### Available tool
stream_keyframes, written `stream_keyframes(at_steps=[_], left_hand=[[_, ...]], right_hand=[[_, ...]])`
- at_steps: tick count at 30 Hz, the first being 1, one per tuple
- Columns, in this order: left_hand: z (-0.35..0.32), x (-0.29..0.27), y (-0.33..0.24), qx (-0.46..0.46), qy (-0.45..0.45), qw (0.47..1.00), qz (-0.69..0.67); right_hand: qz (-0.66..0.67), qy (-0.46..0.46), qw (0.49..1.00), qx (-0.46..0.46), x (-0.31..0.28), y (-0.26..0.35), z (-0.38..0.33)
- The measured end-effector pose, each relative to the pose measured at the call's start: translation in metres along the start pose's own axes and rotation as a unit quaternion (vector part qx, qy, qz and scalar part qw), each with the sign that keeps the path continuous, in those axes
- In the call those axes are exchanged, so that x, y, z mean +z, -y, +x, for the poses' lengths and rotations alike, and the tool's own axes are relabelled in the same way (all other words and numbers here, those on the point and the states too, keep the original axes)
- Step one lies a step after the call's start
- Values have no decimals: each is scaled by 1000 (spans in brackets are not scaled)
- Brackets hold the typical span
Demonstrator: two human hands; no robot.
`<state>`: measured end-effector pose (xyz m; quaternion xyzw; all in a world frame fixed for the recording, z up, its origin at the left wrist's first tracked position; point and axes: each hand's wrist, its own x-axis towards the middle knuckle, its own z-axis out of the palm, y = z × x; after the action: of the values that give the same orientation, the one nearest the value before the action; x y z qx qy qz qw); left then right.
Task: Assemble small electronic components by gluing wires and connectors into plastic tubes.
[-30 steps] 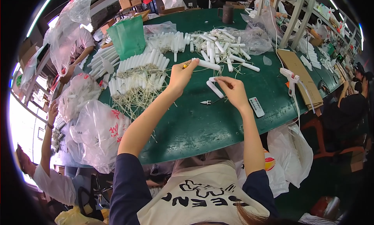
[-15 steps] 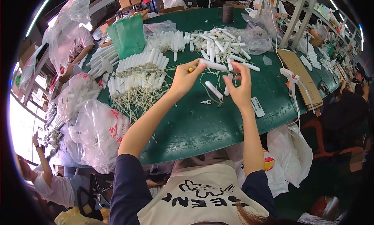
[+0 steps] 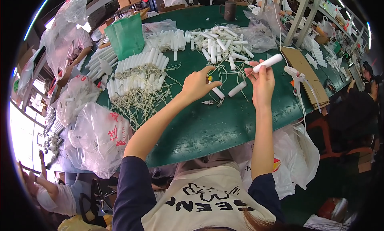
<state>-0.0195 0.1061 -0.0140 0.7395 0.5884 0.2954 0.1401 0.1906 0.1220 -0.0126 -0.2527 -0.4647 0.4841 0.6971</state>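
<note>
My right hand [image 3: 262, 81] is closed around a white tube [image 3: 271, 62], which it holds raised and slanting over the table's right side. To its left, my left hand [image 3: 197, 86] has its thumb and forefinger apart. A small yellow-ended tool [image 3: 209, 78] shows between them, tucked in the palm; the rest of it is hidden by the fingers. Two white tubes with thin wires lie close by: a right tube [image 3: 238, 89] between the hands and a left tube [image 3: 217, 92] just below my left hand. A small pointed metal-tipped piece [image 3: 208, 102] lies near the left tube.
Rows of white tubes with tangled pale wires [image 3: 138, 97] cover the green table's [image 3: 192, 141] left side. A loose tube heap [image 3: 224, 43] lies beyond my hands. A glue gun [image 3: 296, 77] and cardboard [image 3: 306, 73] are at right, plastic bags [image 3: 98, 139] at left, a dark mug [image 3: 230, 11] far back.
The white tube has passed from my left fingers to my right hand, which moved right and up with it. My left hand dropped slightly, its thumb and forefinger now apart, the yellow-ended tool still in it.
</note>
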Motion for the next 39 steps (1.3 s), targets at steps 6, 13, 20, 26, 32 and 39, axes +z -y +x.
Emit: stream_keyframes(at_steps=[6, 13, 20, 26, 32, 39], left_hand=[[13, 19, 20, -27, 27, 999, -18], [22, 20, 22, -85, 81, 993, -19], [-1, 12, -15, 30, 65, 990, -124], [-8, 11, -36, -31, 118, 958, -259], [-13, 20, -36, 24, 158, 960, -230], [-3, 2, -28, -15, 51, 966, -251]], right_hand=[[147, 50, 988, 28, -1, 9, -5], [201, 158, 965, 64, -10, 9, -3], [169, 100, 979, 47, 3, 2, -8], [275, 74, 958, 35, 6, -3, -15], [259, 88, 961, 28, 17, -1, -20], [-23, 52, 997, 59, 0, -4, -23]])
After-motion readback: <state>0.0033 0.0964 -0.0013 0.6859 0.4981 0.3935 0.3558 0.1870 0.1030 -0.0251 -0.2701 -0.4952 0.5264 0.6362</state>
